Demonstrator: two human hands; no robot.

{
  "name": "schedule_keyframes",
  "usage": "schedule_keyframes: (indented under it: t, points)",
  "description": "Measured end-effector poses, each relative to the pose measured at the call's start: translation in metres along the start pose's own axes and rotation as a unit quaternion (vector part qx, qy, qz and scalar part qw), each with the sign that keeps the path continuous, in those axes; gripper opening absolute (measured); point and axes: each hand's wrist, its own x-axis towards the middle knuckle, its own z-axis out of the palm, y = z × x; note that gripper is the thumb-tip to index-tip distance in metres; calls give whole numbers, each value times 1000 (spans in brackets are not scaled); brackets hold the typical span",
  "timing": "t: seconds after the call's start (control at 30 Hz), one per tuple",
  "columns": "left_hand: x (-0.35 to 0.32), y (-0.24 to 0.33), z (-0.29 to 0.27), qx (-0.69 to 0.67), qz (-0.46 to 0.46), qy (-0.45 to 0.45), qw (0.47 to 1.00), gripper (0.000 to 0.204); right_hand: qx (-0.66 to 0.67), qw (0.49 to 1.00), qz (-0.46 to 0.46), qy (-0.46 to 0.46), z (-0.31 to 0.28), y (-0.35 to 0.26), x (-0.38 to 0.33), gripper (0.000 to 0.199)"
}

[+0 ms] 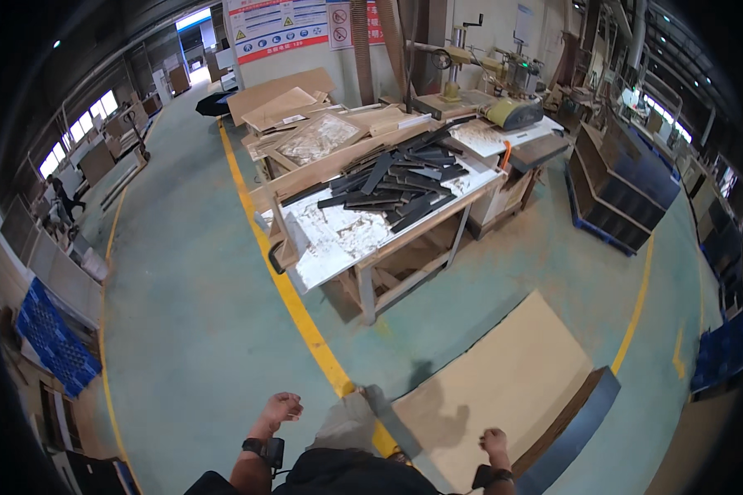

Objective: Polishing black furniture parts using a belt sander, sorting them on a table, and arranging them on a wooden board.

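My left hand (284,407) is held out over the green floor beside the yellow line, with its fingers loosely bent, a little apart, and nothing in them. Lower right, my right hand (494,442) is curled closed above a large tan board (512,363), and no object shows in it. That board lies low near my feet, with my shadow across it. Along its right side runs a dark grey panel stack (574,425). Further ahead, a workbench (330,256) with a worn white top carries a heap of black strips (404,181).
Wooden sheets (305,124) lie behind the bench. A machine with a yellow-green cover (512,113) stands beyond it. To the right are stacked dark panels (627,186) on a blue pallet. Another blue pallet (58,338) leans at far left. A person (64,198) is in the left distance.
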Motion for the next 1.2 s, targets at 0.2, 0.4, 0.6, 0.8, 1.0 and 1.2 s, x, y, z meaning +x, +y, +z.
schedule_keyframes:
  t: [0.2,0.4,0.6,0.8,1.0,1.2]
  points:
    - [131,130,58,33,91,-17,995,24,-80,975,-165,-124,153,-212,79,24]
    - [246,250,104,89,113,-54,988,22,-397,791,-329,-329,238,-387,85,37]
    - [327,327,143,132,155,-103,974,22,-424,796,-366,-229,254,-551,104,35]
    - [368,372,185,16,103,-115,988,26,-311,754,-557,-156,296,-671,186,44]
    - [414,403,216,-127,81,-9,989,20,-363,586,-714,-120,418,-761,313,57]
    - [456,427,254,-320,47,148,935,16,-525,510,-643,-226,445,-772,363,59]
